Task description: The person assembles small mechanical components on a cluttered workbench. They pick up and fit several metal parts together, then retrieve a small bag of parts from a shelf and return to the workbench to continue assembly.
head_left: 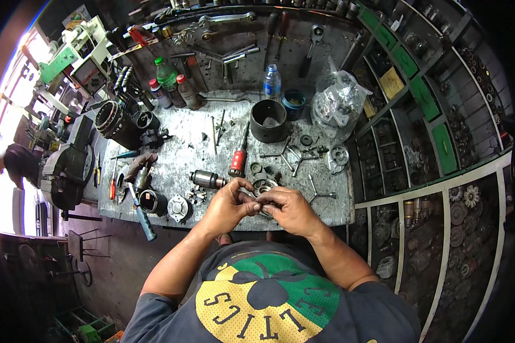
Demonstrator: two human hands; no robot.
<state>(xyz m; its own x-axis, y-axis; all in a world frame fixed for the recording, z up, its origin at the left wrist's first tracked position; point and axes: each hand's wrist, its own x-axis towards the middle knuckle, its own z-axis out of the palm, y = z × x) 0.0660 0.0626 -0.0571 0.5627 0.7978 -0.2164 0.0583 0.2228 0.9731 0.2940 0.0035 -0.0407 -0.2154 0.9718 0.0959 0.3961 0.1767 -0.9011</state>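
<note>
My left hand [232, 206] and my right hand [290, 209] meet at the bench's front edge, thumbs and fingertips pinched together. What they grip between them is too small and covered to make out. Just beyond the fingertips sits a round metal housing [263, 184] with a ring-shaped centre, partly hidden by my hands. To its left lies a motor armature [206, 179], with several small metal pieces [197, 196] below it. A red-handled tool [237, 162] with a dark shaft points away from me, and a small dark ring [256, 167] lies close to the housing.
On the bench [180, 128] stand a dark cylinder [268, 121], a blue-labelled bottle [272, 83] and a clear plastic bag of metal parts [339, 106]. Y-shaped wrenches [292, 157] lie right. A hammer [143, 217] overhangs the front edge; a vise [68, 163] is left, parts shelves [426, 211] right.
</note>
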